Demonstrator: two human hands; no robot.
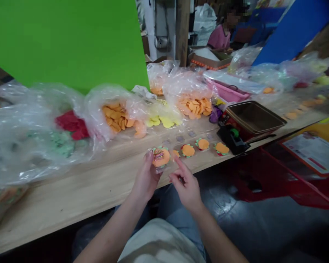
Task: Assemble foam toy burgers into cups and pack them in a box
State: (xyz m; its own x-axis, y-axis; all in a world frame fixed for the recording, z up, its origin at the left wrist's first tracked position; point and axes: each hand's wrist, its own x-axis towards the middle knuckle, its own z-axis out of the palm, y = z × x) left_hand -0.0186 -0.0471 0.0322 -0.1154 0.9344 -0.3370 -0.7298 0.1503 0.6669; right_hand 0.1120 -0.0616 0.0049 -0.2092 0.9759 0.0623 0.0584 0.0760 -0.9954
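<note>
Between the thumb and fingers of my left hand (148, 176) is a burger-shaped piece (161, 157). It has an orange top with a printed burger picture, green at its rim and what looks like clear plastic around it. Close by on the right is my right hand (188, 184), its index finger stretched toward the piece and its thumb apart; I see nothing in it. Whether that fingertip touches the plastic I cannot tell. Further orange-topped burger pieces (188, 150) lie in a row on the wooden table (98, 182), one partly hidden behind my right fingertip.
Clear bags hold orange shapes (195, 106), yellow flower shapes (167, 120), red shapes (72, 124) and green shapes (61, 143). A brown open tin (254, 117), a black tape dispenser (233, 140) and a pink basket (230, 92) stand right. Another person (219, 38) sits behind.
</note>
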